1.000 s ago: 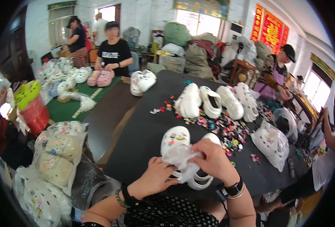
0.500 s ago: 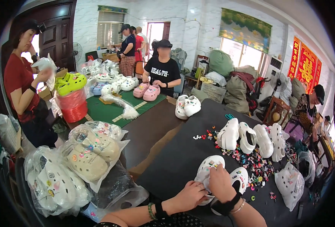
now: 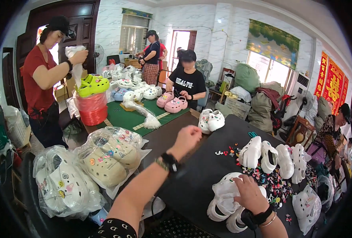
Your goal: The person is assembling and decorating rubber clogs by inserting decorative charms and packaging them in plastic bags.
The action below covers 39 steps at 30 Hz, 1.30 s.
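Near the front edge of the black-topped table, a pair of white moulded foam clogs with rounded backstraps is set side by side, partly covered by the right hand. Over the left clog of the pair, a crumpled sheet of translucent white plastic film is draped. The right hand is arched above that clog, with thumb and fingers held apart and fingertips laid at the film; whether the film is pinched cannot be told.

Beyond the table's left edge, the left hand is stretched out on a long arm. It is blurred, its fingers are loosely bent, and nothing can be made out in them; how tightly they are closed cannot be told. Just past it, by the far left corner, a second pair of white clogs with small coloured decorations is placed, seemingly untouched.

Toward the far edge, a row of plain white foam clogs is stood beside a scatter of small multicoloured charms.

By judgement, the step in hand is the handling of the film at the left clog. For the next move, that clog needs to be kept steady, and the film kept from being dragged off unevenly.
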### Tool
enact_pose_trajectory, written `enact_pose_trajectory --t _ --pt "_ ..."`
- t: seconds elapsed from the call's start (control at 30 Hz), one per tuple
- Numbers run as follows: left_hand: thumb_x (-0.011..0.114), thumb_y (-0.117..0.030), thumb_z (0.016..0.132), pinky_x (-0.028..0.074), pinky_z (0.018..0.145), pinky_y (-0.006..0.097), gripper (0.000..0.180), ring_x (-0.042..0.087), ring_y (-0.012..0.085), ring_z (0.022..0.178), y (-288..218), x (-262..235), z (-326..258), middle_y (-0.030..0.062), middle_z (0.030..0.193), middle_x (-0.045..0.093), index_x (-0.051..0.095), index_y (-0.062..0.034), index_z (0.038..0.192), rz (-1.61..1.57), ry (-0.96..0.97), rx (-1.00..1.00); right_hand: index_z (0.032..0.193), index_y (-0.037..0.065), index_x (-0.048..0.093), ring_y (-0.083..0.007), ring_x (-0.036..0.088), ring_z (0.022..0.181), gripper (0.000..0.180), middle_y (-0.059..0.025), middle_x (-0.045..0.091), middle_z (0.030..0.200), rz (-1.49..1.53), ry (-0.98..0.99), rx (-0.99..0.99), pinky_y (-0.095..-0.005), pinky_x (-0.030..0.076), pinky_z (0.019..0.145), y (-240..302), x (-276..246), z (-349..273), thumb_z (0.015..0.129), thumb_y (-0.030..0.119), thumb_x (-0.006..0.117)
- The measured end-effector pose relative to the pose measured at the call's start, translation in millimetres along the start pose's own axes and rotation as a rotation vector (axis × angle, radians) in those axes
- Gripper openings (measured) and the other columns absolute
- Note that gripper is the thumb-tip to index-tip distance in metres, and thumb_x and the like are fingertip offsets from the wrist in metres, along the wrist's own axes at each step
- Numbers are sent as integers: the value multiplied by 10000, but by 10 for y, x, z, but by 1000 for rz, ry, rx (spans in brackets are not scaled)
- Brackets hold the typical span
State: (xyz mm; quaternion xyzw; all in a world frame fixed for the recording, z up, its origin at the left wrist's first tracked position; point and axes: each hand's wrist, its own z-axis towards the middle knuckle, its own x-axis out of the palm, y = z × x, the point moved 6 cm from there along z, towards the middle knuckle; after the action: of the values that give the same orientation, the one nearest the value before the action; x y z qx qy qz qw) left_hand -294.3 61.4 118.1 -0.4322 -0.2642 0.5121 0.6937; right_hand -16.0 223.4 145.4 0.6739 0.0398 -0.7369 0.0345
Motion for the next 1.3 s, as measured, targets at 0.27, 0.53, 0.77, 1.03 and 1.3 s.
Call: enact_pose_trajectory --t 0.27,0.53,0.77,1.03,1.3 --pt "588 -138 896 493 556 297 437 651 185 650 457 -990 777 118 853 682 436 -10 1285 4 -164 -499 1320 63 473 -384 589 1051 733 -216 552 1245 141 22 97 -447 497 911 -277 358 33 664 147 789" --pt "582 -114 887 479 520 312 451 657 192 635 560 -1428 880 116 839 680 425 -4 1295 175 -224 -527 1183 37 554 -352 639 871 518 -162 619 936 -106 -42 43 -450 532 733 -220 452 141 698 105 724" --pt "565 -120 885 477 498 299 301 658 172 598 625 -1470 844 100 792 691 541 -21 1168 181 -216 -524 1137 17 562 -358 652 820 469 -179 610 944 -152 38 41 -452 538 701 -205 451 164 715 160 708" --pt "546 -113 885 467 483 299 221 638 162 565 566 -1547 836 94 779 691 565 -29 1088 201 -223 -524 1264 -4 475 -381 622 949 698 -209 579 1062 83 228 -134 -427 518 836 -181 325 4 725 321 776" --pt "562 -120 909 501 580 316 368 669 188 671 573 -1488 825 124 871 699 494 -17 1255 226 -163 -588 995 25 548 -339 664 796 485 -167 608 923 -177 138 -39 -432 544 678 -82 321 131 674 267 820"
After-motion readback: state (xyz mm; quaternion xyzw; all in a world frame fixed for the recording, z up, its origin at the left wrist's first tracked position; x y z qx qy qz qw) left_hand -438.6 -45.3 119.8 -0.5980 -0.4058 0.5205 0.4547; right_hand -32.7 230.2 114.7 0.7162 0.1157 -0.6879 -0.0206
